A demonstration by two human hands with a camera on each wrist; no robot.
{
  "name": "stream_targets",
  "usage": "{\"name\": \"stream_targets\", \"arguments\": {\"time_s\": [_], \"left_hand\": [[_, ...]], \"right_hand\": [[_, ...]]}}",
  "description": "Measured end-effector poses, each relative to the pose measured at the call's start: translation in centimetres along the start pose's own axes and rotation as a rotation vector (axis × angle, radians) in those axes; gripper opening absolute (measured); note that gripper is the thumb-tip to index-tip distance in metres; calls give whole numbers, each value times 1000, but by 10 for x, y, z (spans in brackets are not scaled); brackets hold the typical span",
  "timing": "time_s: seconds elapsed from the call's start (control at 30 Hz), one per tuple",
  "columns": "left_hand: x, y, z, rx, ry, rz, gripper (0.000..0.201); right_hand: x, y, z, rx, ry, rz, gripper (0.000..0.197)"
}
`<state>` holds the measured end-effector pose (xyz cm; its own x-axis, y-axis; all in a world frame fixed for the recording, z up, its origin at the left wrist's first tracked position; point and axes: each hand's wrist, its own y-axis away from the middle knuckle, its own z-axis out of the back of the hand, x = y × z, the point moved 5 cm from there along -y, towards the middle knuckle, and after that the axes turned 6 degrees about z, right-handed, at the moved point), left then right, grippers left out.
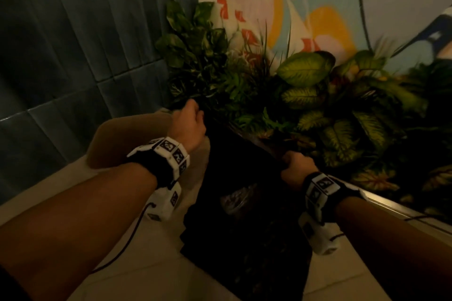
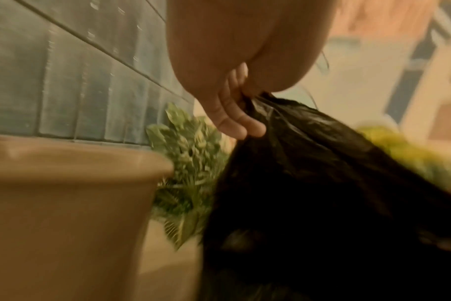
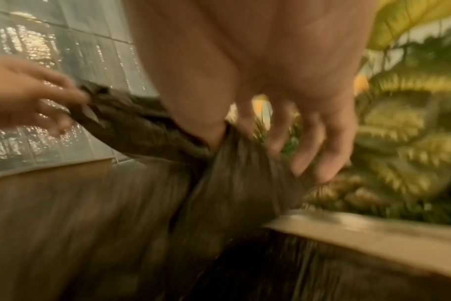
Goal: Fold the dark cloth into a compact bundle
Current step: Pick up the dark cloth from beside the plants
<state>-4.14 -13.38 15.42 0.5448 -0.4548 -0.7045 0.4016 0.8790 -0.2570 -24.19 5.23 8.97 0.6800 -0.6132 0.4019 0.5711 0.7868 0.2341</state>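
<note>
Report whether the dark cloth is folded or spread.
Spread, not folded: the dark cloth hangs stretched between the left hand and right hand, each gripping a top corner.

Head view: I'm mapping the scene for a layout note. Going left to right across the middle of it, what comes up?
Blue-grey tiled wall → tan pot → left hand gripping the dark cloth → right hand gripping its other corner → leafy plants.
</note>
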Motion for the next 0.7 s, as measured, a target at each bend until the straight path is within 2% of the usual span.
{"name": "stream_targets", "arguments": {"time_s": [0.13,0.2,0.23,0.3,0.37,0.4,0.47,0.53,0.57,0.6,0.63,0.7], "left_hand": [[0,-9,27,-152,264,153,12],[-2,-13,36,-130,267,175,10],[-7,-12,40,-107,220,161,18],[-25,-6,46,-81,114,43,48],[-55,6,54,-137,59,-128,72],[-69,12,58,-178,35,-183,77],[-92,19,65,-253,-54,-205,76],[-116,26,73,-343,-238,-205,75],[-127,29,77,-380,-335,-248,76],[-138,32,78,-382,-403,-313,76],[-146,33,76,-328,-431,-391,75],[-152,29,64,-61,-451,-486,74]], "right_hand": [[-5,3,35,-253,-174,-54,39],[-5,8,59,-404,-311,-31,29],[-2,12,72,-479,-363,-2,25],[10,18,92,-564,-445,68,22],[27,24,108,-581,-458,134,25],[35,26,114,-588,-433,158,26],[52,30,124,-601,-388,227,26],[68,35,130,-584,-368,295,22],[74,37,131,-567,-360,319,19],[80,38,133,-555,-344,337,18],[85,38,134,-544,-315,354,17],[95,38,137,-515,-247,396,17]]}}
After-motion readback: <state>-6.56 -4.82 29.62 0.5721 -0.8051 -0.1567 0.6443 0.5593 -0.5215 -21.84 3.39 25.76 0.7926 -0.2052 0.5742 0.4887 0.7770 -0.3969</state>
